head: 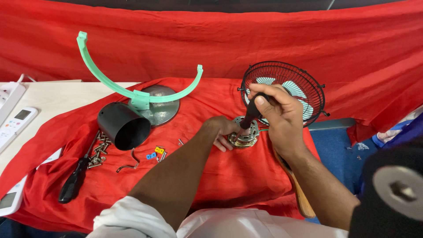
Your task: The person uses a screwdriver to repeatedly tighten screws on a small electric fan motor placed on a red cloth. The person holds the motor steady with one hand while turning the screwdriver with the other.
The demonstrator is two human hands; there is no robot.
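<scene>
Head view: small metal motor (243, 133) sits on the red cloth (207, 172), just in front of the black fan guard (288, 88). Left hand (222, 130) is pressed against the motor's left side; right hand (282, 112) is clamped on a black-handled screwdriver (251, 115), tip down on the motor. Driver best kept upright, motor braced. Open cloth left of motor; loose screws (98, 152) and black cup (123, 125) well left; cloth edge near right.
</scene>
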